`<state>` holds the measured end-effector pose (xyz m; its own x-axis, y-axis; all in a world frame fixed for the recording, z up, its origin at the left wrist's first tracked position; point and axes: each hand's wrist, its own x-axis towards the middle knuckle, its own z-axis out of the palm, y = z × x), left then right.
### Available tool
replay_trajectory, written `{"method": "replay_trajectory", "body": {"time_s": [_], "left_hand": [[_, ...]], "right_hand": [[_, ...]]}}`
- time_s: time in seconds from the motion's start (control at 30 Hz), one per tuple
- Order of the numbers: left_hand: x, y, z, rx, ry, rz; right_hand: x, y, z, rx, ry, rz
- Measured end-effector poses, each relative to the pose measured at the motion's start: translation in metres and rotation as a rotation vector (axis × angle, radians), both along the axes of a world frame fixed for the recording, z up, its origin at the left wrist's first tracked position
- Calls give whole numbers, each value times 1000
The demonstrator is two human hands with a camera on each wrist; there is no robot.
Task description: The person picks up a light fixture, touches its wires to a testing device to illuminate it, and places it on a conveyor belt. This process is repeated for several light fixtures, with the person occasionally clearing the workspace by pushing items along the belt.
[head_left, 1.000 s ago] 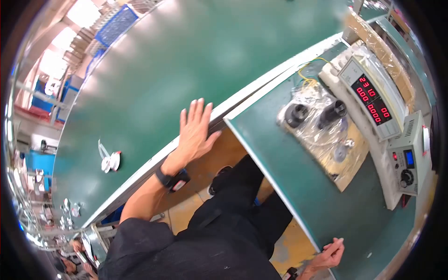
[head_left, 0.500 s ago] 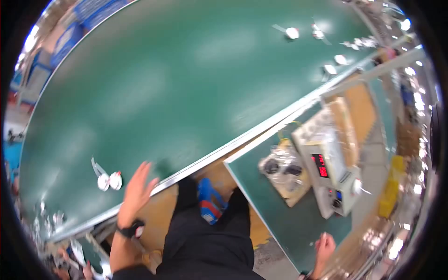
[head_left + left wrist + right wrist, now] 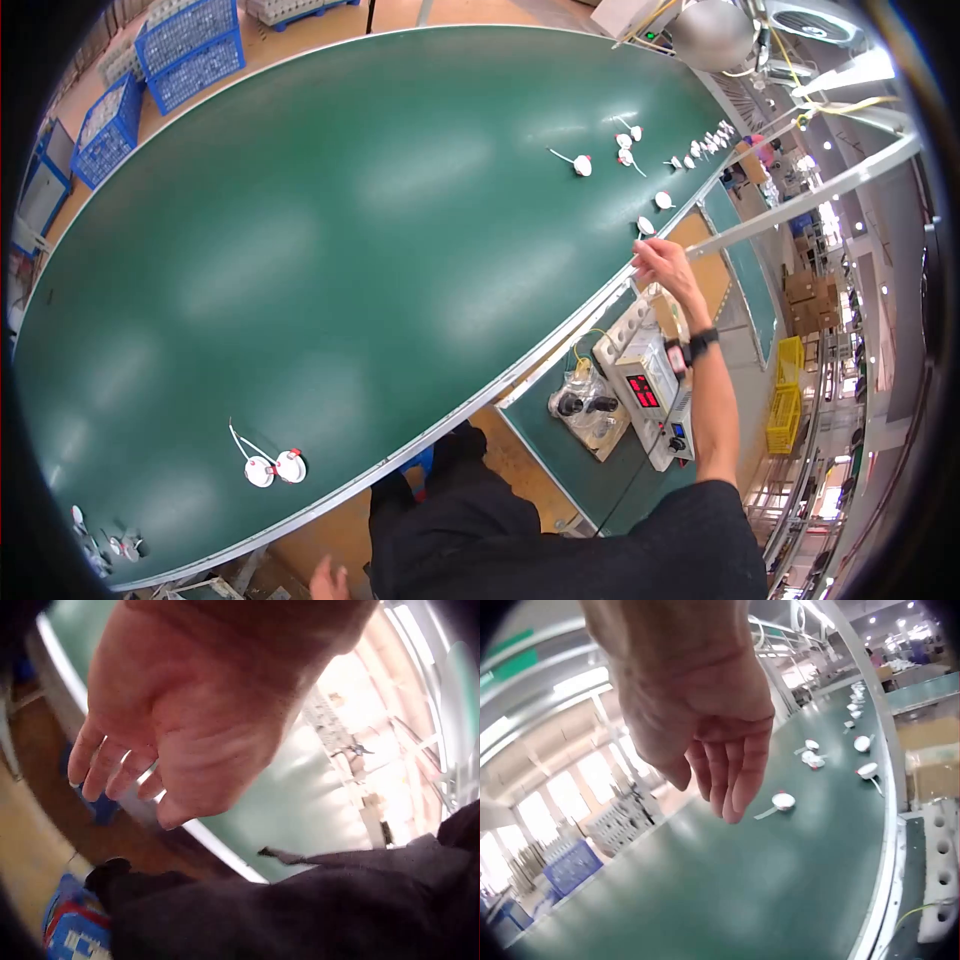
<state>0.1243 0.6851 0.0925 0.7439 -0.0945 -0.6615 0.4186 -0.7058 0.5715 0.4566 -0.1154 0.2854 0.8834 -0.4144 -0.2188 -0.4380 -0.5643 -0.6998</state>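
Observation:
My right hand [image 3: 663, 268] reaches over the green table's near edge with loosely bent fingers and nothing in them. In the head view its fingertips come right up to a small white round piece [image 3: 645, 226] with a pale strip. The right wrist view shows this hand [image 3: 712, 742] above the green surface, with another white piece [image 3: 783, 801] beyond the fingers. Low in the head view, my left hand [image 3: 328, 580] hangs beside my dark trousers, partly cut off by the frame. Its fingers [image 3: 97, 769] are relaxed and empty in the left wrist view.
Two white pieces [image 3: 274, 468] lie at the left on the green table [image 3: 350, 260]; several more run along its far right. A side bench [image 3: 545, 415] carries a red-digit meter [image 3: 642, 391] and a plastic-wrapped board with black cylinders [image 3: 585, 404]. Blue crates [image 3: 190, 55] stand beyond.
My head view has turned and now takes in more of the table's far right. My right hand has gone from the side bench to the table edge; my left hand has dropped from the table.

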Motion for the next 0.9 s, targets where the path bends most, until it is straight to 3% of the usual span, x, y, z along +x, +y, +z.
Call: {"method": "replay_trajectory", "body": {"time_s": [0.17,0.37,0.5,0.6,0.7,0.9], "left_hand": [[-53,-40,7,79,381,406],[-41,-128,12,114,472,776],[-19,-184,6,87,537,907],[-8,-215,2,77,591,963],[-6,-235,2,77,640,1023],[0,-267,-9,91,731,1129]], "right_hand": [[106,-122,-155,-115,164,-55],[202,-191,-250,-376,254,-111],[244,-222,-283,-627,171,-10],[258,-251,-316,-559,-49,72],[271,-266,-317,-645,98,-36],[295,-312,-343,-680,-84,29]]}}
